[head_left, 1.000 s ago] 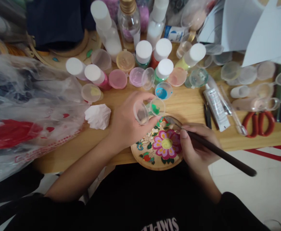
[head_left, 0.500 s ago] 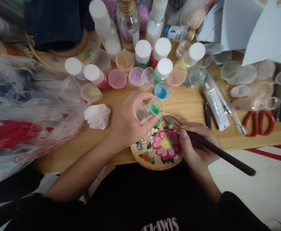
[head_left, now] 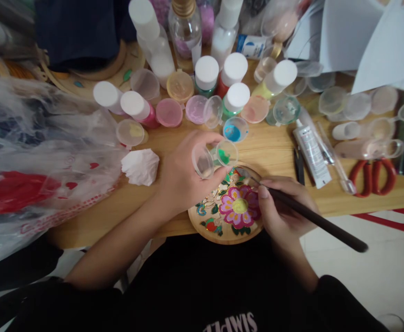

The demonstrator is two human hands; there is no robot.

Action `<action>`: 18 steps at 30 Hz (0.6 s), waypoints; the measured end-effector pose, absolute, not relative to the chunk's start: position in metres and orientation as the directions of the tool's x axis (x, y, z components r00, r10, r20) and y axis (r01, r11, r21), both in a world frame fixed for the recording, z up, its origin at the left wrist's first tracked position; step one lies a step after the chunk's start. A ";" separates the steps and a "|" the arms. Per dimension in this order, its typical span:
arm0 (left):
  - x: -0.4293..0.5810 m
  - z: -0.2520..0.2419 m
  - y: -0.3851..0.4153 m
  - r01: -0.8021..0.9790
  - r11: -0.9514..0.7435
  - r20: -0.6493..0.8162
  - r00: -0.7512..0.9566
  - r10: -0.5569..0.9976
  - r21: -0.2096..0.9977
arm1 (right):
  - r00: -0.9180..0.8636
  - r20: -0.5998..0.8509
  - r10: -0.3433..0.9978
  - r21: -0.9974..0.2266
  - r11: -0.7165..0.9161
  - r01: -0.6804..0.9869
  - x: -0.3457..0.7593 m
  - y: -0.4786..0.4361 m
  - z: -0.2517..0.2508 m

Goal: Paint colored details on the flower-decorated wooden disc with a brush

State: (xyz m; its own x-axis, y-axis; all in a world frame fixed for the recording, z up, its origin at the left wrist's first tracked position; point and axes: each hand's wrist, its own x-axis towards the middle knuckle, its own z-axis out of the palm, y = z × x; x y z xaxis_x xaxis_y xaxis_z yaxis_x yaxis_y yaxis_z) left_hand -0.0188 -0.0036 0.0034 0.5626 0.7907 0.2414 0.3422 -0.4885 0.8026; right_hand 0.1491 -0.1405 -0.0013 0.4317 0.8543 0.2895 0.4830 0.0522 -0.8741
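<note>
A small clear cup with green paint [head_left: 224, 156], its lid hinged open, is gripped in my left hand [head_left: 184, 173] above the upper left of a round wooden board [head_left: 202, 229]. The board bears a pink and purple flower [head_left: 240, 206] with gold outlines and green leaves. My right hand [head_left: 285, 203] pinches a dark-handled tool [head_left: 312, 215], perhaps a brush, whose thin tip points at the board's upper part. Whether the tip touches the surface I cannot tell. Beyond my left hand stands an open cup with blue paint [head_left: 232, 133].
Paint bottles with white caps [head_left: 206, 74] and several open cups line the back. Crumpled tissue [head_left: 140, 167] lies left, beside a plastic bag [head_left: 50, 170]. To the right are a white tube [head_left: 311, 154], red-handled scissors [head_left: 372, 176] and more clear cups [head_left: 357, 107].
Both hands, the cup and the tool hold almost the same places. The background has shifted very slightly in the view.
</note>
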 end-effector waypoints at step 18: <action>-0.018 0.003 -0.004 0.339 -0.467 0.224 0.559 0.799 0.817 | 0.417 0.327 0.848 -0.867 0.093 0.489 0.151 -0.141 -0.004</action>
